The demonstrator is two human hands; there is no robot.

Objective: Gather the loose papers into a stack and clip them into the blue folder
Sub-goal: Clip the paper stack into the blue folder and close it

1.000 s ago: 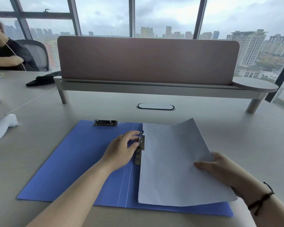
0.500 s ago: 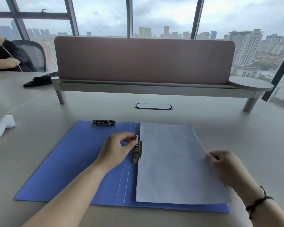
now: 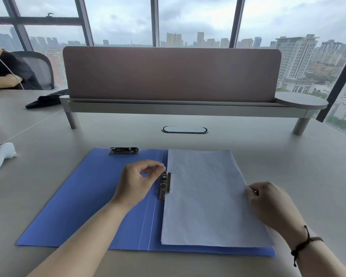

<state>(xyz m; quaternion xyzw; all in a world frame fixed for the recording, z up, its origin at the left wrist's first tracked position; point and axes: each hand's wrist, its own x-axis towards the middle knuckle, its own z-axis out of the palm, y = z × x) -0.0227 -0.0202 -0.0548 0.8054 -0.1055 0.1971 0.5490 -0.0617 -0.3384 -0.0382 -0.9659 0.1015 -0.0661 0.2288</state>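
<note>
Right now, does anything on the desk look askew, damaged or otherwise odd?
Nothing stands out. The paper stack lies flat and fairly square on the right half of the open blue folder, its left edge at the spine clip. The left hand pinches at that clip; the right hand rests on the stack's right edge.

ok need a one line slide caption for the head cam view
Left hand at the metal clip while right hand steadies papers in the open blue folder.

Soft grey daylight comes in through the big windows (image 3: 194, 19) at the back, so the desk (image 3: 288, 156) is bright with only faint shadows. The sky looks white and washed out. The picture is a bit blurry, and straight lines bend near the edges.
</note>
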